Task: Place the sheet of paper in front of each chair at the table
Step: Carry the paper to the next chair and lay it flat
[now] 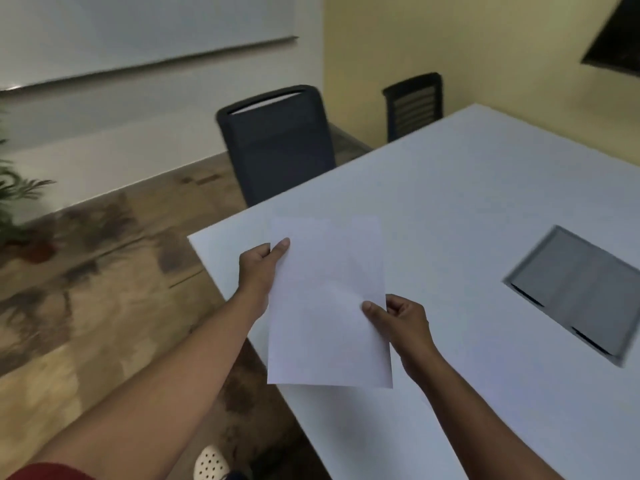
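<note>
Paper [329, 303]: I see one white sheet, blank on the side facing me, no writing readable; whether more sheets lie beneath it I cannot tell. It is held above the near corner of the table [467, 209], its lower edge past the table's rim.
Left hand [258, 268]: thumb on top, fingers hidden under the sheet, pinched on its left edge.
Right hand [398, 317]: thumb on top, fingers curled below, pinched on its right edge.
Near chair [277, 143]: dark, pushed to the table edge, seat hidden.
Far chair [414, 103]: blurred, lower part hidden.
Grey panel [575, 292]: set in the tabletop, details smeared.
Plant [14, 195]: cut off at left.
</note>
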### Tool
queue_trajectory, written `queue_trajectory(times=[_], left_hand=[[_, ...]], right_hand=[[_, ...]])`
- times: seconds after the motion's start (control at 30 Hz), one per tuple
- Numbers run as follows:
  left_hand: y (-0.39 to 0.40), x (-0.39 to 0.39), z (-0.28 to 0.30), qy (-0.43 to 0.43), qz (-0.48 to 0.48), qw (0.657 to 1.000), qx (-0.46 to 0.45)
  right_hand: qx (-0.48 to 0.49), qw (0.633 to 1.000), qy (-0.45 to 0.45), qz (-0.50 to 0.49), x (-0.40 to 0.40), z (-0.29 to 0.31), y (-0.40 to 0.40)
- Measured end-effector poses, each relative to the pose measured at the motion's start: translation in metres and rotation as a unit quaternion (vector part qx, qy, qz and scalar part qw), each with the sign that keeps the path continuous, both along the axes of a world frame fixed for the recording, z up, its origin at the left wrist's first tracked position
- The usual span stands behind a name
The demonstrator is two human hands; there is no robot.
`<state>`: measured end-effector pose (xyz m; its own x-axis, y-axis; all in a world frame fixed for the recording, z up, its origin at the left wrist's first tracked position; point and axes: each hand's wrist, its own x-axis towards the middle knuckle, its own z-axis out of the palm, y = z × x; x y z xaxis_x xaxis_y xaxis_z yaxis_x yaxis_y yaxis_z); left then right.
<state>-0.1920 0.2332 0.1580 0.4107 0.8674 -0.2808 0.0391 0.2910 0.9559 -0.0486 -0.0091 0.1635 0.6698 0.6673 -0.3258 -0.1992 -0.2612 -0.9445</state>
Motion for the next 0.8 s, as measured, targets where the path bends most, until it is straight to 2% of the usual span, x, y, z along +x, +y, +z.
queue_trajectory(times=[0.2, 0.5, 0.63, 0.8], left_hand=[[0.111, -0.120, 0.006, -0.051, 0.126, 0.991, -0.017], [0.276, -0.286, 0.027, -0.052, 0.216, 0.975, 0.003], [0.336, -0.320, 0.043, -0.044, 0.223, 0.974, 0.022], [0.410, -0.329, 0.051, -0.062, 0.198, 0.978, 0.019]], right_hand=[[-0.005, 0.997, -0.018, 0.076, -0.081, 0.011, 0.146], [0.006, 0.989, -0.037, 0.141, -0.216, 0.034, 0.350], [0.024, 0.988, -0.026, 0.153, -0.250, 0.046, 0.411], [0.047, 0.989, -0.006, 0.142, -0.257, 0.051, 0.486]])
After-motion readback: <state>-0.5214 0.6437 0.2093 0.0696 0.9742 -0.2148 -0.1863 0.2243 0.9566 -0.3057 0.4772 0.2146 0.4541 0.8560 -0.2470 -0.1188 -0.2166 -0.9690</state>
